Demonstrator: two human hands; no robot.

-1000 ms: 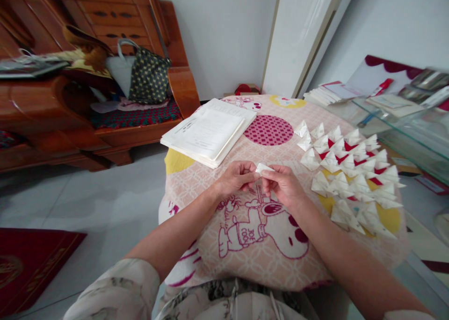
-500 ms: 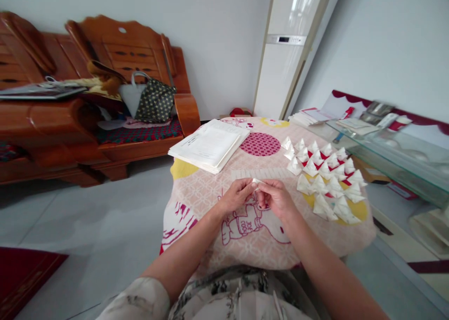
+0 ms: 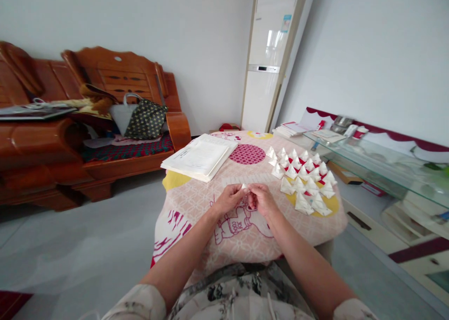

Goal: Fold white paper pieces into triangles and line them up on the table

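Note:
Both hands meet above the middle of the cloth-covered table. My left hand pinches a small piece of folded white paper between thumb and fingers. From the other side, my right hand closes on the same paper. Only a small tip of it shows; the fingers hide the rest. To the right stand several folded paper pieces, white and pointed, set out in rows. Beyond my left hand lies a stack of white paper sheets.
A glass-topped cabinet runs along the right side, with papers and metal bowls on it. At the left is a wooden sofa bearing a star-patterned bag. A tall white air conditioner stands in the corner.
The camera view has tilted up and turned slightly right, so the scene sits lower and further left. My hands stay together on the paper, and less of it shows between the fingers.

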